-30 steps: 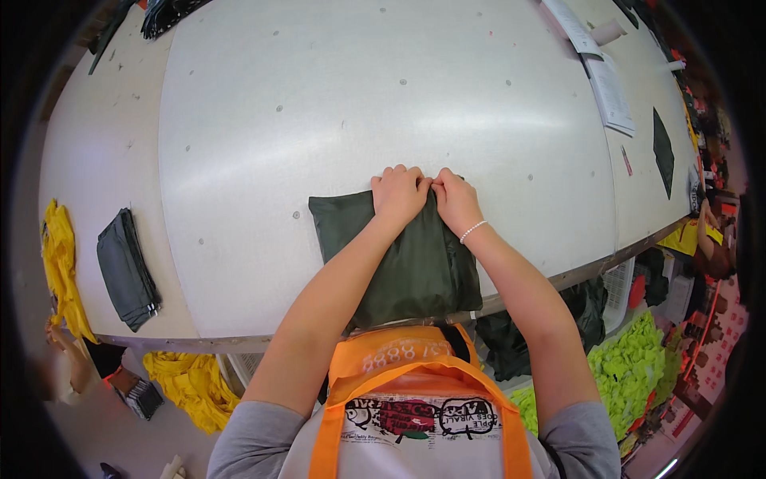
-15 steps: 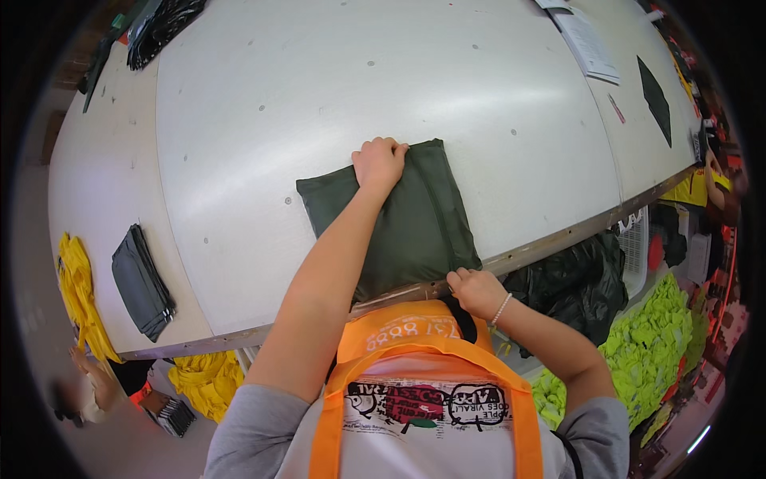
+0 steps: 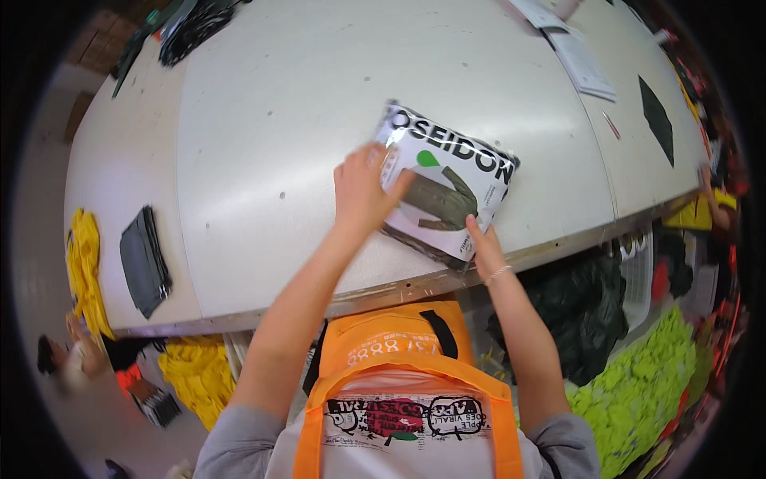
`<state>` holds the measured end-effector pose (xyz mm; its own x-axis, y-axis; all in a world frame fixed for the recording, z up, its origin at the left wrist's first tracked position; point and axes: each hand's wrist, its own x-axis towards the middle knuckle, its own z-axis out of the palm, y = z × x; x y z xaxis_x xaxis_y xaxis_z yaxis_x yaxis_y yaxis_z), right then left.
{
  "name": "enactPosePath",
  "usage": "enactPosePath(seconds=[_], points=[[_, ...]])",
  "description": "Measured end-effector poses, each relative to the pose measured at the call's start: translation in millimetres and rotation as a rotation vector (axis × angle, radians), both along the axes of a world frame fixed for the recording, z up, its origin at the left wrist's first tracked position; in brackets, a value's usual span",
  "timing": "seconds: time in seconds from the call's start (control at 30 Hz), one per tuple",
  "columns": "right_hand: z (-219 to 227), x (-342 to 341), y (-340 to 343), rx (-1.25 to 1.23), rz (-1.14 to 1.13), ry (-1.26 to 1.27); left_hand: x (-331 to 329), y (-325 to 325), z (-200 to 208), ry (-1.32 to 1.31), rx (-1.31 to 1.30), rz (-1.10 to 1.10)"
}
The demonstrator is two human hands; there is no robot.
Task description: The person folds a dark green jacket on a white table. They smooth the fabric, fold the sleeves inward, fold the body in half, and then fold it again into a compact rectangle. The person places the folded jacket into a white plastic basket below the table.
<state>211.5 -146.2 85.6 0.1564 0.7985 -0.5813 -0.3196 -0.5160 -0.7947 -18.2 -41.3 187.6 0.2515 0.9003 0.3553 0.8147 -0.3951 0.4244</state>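
Observation:
A packaged jacket (image 3: 447,172) in a glossy clear bag is over the worktable, just in from its near edge, set at a slant. Its white printed face, with a picture of a dark green jacket and a green drop shape, points up. My left hand (image 3: 363,190), a little blurred, grips the pack's left side, thumb lying across the front. At the lower right edge, my right hand (image 3: 485,247) holds it with the thumb on top and the other fingers mostly hidden. Whether the pack rests fully on the table I cannot tell.
On the pale worktable (image 3: 263,128) lie a dark folded stack (image 3: 145,262), yellow cloth (image 3: 86,263), black bags (image 3: 195,32), papers (image 3: 582,64), a pen (image 3: 611,125) and a dark flat piece (image 3: 657,120). Below the edge are dark plastic-like material (image 3: 570,319) and a lime-green heap (image 3: 638,391).
The plain dark green face has given way to the white printed face: the pack is turned over. It sits farther right and at a slant. Both hands have shifted their holds on it.

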Motion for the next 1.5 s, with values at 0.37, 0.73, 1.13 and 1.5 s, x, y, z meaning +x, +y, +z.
enactPosePath(seconds=[0.37,0.73,1.13,1.5], points=[[-16.0,47.4,23.3,0.143,0.438,-0.564,-10.4,-141.4,-68.0,-0.337,-0.618,0.631],[72.3,-80.2,-74.5,0.492,1.358,-0.488,11.7,-441.1,-50.2,-0.882,-0.426,1.392],[-34.7,-431.6,-286.6,0.562,2.146,-0.759,-173.0,-746.5,-143.4,-1.051,-0.162,2.17],[-99.7,-178.7,-288.5,0.2,2.057,-0.903,-67.5,-749.8,-256.4,-1.103,-0.894,1.581]])
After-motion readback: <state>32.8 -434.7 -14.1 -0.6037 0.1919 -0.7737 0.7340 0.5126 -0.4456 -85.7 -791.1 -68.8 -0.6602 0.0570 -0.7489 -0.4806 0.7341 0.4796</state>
